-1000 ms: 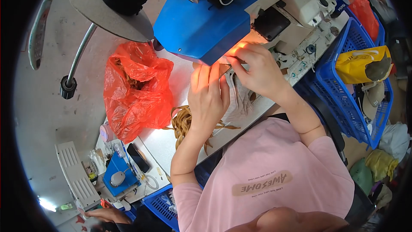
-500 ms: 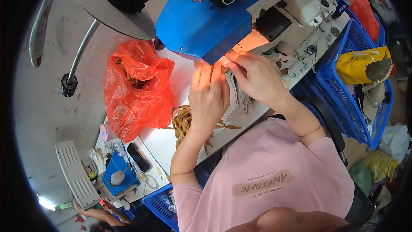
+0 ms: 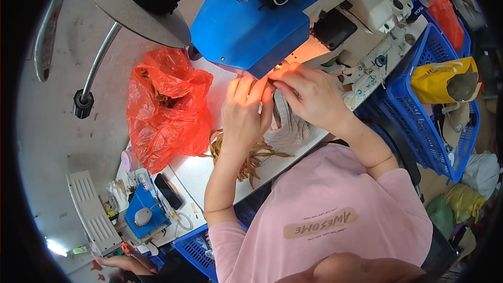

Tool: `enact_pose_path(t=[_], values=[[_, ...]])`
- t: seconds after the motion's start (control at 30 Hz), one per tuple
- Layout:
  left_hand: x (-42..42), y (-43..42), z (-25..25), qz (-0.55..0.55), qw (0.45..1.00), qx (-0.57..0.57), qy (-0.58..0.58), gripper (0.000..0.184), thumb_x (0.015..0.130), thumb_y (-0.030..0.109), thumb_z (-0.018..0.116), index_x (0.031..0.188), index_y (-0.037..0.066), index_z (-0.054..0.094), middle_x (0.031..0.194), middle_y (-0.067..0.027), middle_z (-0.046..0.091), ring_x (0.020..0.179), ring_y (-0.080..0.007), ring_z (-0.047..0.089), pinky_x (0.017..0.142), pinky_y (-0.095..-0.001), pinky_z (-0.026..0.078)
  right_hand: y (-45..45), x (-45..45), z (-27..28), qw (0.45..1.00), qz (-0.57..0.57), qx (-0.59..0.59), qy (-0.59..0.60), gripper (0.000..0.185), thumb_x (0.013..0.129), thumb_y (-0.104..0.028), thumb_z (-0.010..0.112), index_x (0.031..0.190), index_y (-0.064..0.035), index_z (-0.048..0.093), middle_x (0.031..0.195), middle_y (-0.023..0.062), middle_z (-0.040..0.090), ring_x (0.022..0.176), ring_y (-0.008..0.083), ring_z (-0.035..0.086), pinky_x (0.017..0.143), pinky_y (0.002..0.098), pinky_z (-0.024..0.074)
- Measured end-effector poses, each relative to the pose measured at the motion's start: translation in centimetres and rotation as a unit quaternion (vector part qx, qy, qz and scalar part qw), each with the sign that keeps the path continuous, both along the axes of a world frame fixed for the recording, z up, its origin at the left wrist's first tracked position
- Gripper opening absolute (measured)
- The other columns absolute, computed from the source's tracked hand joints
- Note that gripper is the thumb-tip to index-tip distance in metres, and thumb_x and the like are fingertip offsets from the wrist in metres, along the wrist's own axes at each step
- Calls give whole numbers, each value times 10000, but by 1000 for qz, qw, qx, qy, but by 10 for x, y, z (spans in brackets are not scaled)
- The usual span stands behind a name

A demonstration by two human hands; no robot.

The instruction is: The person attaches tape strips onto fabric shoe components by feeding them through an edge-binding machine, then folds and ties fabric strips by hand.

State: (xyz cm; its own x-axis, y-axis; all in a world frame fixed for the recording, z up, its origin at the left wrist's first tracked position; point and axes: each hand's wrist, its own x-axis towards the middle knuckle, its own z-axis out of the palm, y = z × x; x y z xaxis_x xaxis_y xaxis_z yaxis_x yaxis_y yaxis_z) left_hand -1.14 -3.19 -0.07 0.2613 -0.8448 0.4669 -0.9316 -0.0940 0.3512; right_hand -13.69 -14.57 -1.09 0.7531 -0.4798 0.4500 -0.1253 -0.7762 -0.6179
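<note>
Under the lit front edge of a blue machine head (image 3: 251, 29), both hands meet close together. My left hand (image 3: 245, 107) has its fingers bent over the work spot, closed on something I cannot make out. Thumb and fingertips of my right hand (image 3: 309, 91) are pinched together just beside it; what they hold is too small to name. Pale grey fabric (image 3: 288, 126) hangs below the fingers at the table edge. A bundle of tan strips (image 3: 254, 160) lies beside my left wrist, partly hidden by the forearm.
On the white table (image 3: 191, 178) sits a red plastic bag (image 3: 167, 110) with tan strips inside. A dark phone (image 3: 334, 29) lies on the machine bed. Blue baskets (image 3: 401, 91) stand at the right. At lower left another person's arm (image 3: 126, 263) shows near a second blue machine (image 3: 144, 212).
My left hand has shifted slightly left and its fingers are more bent. More of the pale fabric shows between the hands. The other person's arm at lower left has moved.
</note>
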Motion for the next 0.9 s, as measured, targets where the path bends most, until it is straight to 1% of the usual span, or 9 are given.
enact_pose_path(t=[0.07, 0.17, 0.27, 0.3, 0.4, 0.43, 0.57, 0.73, 0.9], values=[[7, 0, 0, -15, 1000, -1, 16, 198, 814, 22, 617, 1000, -27, 664, 1040, -152, 642, 905, -330, 588, 807, -396, 477, 0, 0, -2, 998, 6, -66, 7, 145, 861, -137, 579, 972, -72, 646, 796, 85, 580, 702, 279, 607, 667, 405, 482], [22, -3, -5, -47, 998, -43, 22, 201, 787, 33, 624, 980, -18, 647, 909, -151, 599, 821, -318, 557, 703, -400, 475, -1, 1, -4, 993, 4, -114, 10, 163, 835, -144, 614, 986, -101, 658, 806, 58, 565, 682, 248, 599, 657, 374, 480], [36, -16, -8, 17, 992, -73, 104, 133, 791, 31, 624, 911, -18, 652, 865, -143, 606, 827, -341, 570, 731, -411, 473, -2, 1, -9, 992, -1, -126, 9, 201, 840, -173, 645, 1034, -130, 680, 865, 56, 583, 671, 247, 592, 642, 360, 484], [45, -19, -11, 1, 990, -73, 117, 122, 837, 77, 599, 878, -29, 644, 876, -156, 629, 867, -342, 594, 752, -399, 473, -2, 1, -9, 992, 1, -124, 8, 204, 842, -170, 642, 1039, -130, 679, 871, 58, 583, 676, 248, 591, 651, 364, 483], [70, -28, -19, -66, 962, -13, 264, 192, 900, 142, 549, 883, -30, 633, 929, -170, 645, 868, -281, 614, 743, -370, 470, -1, 1, -2, 992, 6, -130, 4, 209, 818, -125, 613, 1023, -107, 649, 817, 58, 566, 691, 236, 599, 678, 371, 474], [75, -26, -15, -69, 943, 51, 322, 259, 943, 186, 501, 891, -36, 624, 949, -139, 650, 840, -203, 604, 731, -351, 470, -1, 2, 0, 991, 7, -134, 2, 210, 806, -103, 600, 1013, -95, 635, 786, 58, 558, 695, 229, 604, 686, 372, 470], [86, -31, -6, -22, 929, 140, 342, 222, 949, 153, 489, 945, -30, 615, 924, -73, 634, 813, -160, 568, 737, -344, 477, -1, 3, 0, 991, 8, -132, 7, 217, 804, -95, 596, 1018, -91, 629, 808, 61, 559, 708, 232, 609, 670, 372, 474], [103, -30, -23, -58, 942, 73, 321, 195, 932, 113, 506, 1043, -16, 602, 941, -56, 636, 869, -171, 570, 787, -339, 470, -2, 3, -1, 992, 9, -129, 13, 230, 809, -97, 597, 1037, -85, 626, 805, 75, 560, 696, 241, 614, 649, 377, 483], [99, -14, -19, -45, 938, 30, 343, 172, 876, 74, 580, 1020, -11, 617, 955, -103, 644, 911, -210, 583, 802, -343, 461, -1, 1, -4, 998, 18, -46, -33, 182, 831, -141, 629, 1001, -88, 667, 789, 76, 588, 667, 257, 612, 625, 368, 484]])
